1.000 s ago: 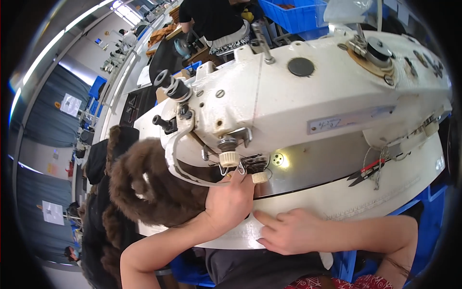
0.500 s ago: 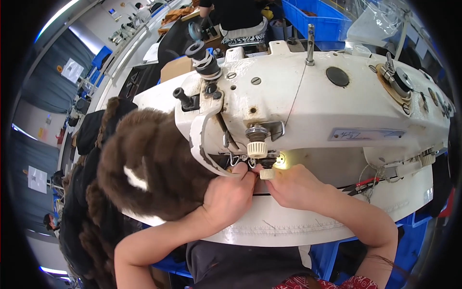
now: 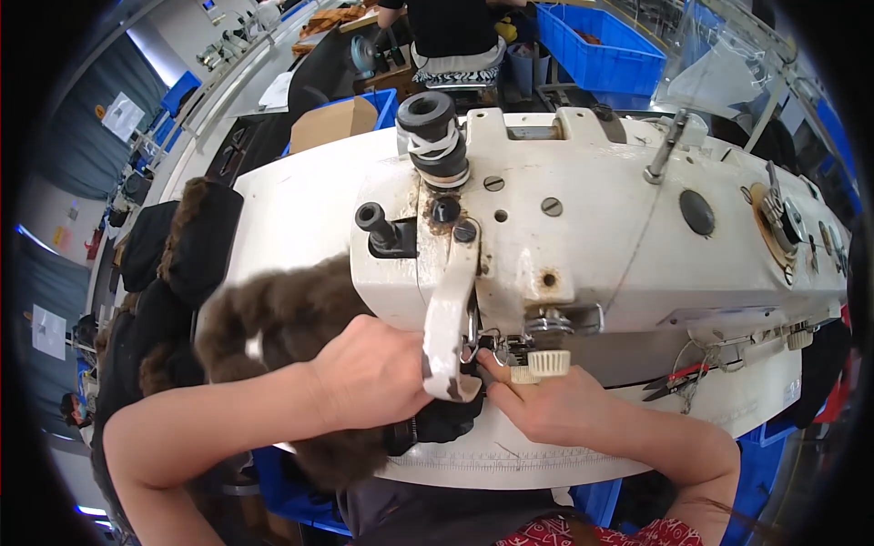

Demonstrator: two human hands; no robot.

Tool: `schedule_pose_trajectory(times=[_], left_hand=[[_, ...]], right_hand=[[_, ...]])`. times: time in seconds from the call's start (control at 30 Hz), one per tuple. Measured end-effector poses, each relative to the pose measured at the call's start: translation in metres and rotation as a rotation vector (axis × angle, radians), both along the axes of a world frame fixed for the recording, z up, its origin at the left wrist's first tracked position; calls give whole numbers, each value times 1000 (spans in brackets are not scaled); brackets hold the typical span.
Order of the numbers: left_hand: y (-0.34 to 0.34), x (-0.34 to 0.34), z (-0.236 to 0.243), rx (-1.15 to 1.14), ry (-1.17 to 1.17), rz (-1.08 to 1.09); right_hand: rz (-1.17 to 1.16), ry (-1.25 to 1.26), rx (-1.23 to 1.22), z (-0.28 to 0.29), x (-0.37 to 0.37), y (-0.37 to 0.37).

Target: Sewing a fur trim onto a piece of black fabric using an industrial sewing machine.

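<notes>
A brown fur piece (image 3: 296, 314) with black fabric (image 3: 451, 419) lies at the left of a white sewing machine (image 3: 510, 237), partly hanging over the table's near edge. My left hand (image 3: 373, 373) is closed on it left of the needle area, its fingertips hidden behind the white curved guard (image 3: 446, 341). Close to the presser foot, my right hand (image 3: 564, 405) pinches the black fabric with thumb and forefinger. Its fingertips are partly covered by the cream tension knob (image 3: 549, 362). The stitching point itself is hidden.
Red-handled scissors (image 3: 678, 378) and loose thread lie right of my right hand. More black, fur-trimmed pieces (image 3: 205, 241) are heaped at the left. Behind the machine stand a cardboard box (image 3: 332, 125) and a blue crate (image 3: 601, 55); a person (image 3: 455, 41) sits farther back.
My left hand has shifted left, away from my right hand. The fur piece hangs lower toward me, and black fabric now shows below my hands. The whole view has shifted too.
</notes>
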State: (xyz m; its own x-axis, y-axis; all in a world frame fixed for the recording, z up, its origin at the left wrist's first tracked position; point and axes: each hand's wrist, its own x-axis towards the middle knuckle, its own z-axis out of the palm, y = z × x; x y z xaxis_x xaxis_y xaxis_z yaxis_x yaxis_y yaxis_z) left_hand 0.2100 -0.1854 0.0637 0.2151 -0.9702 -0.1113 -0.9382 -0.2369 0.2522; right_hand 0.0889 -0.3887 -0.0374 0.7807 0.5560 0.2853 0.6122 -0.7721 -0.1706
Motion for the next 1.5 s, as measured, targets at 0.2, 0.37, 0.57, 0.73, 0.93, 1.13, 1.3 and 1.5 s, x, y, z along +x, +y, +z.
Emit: schedule_pose_trajectory(times=[0.2, 0.37, 0.57, 0.73, 0.93, 1.13, 1.3, 1.5], left_hand=[[1, -11, -14, -104, -66, -23], [-2, -16, -17, -110, -98, 76], [-9, -15, -6, -73, -25, 73], [-7, -10, -2, -28, -34, 76], [-12, -6, 2, -117, -44, 95], [-11, -6, 0, -78, -5, 165], [-3, -1, -17, -113, -13, 110], [-5, -2, -23, -170, -81, 91]], right_hand=[[8, -31, -65, -1, 0, 2], [3, -66, -109, -2, 0, 2], [-13, -68, -79, -24, -10, -5], [-38, 42, 24, -8, 0, -2], [-121, 81, 118, 6, 3, -1], [-134, -14, -56, -32, 3, 4], [-119, -86, -96, -29, 6, -1], [-244, -45, 346, -15, 5, -15]])
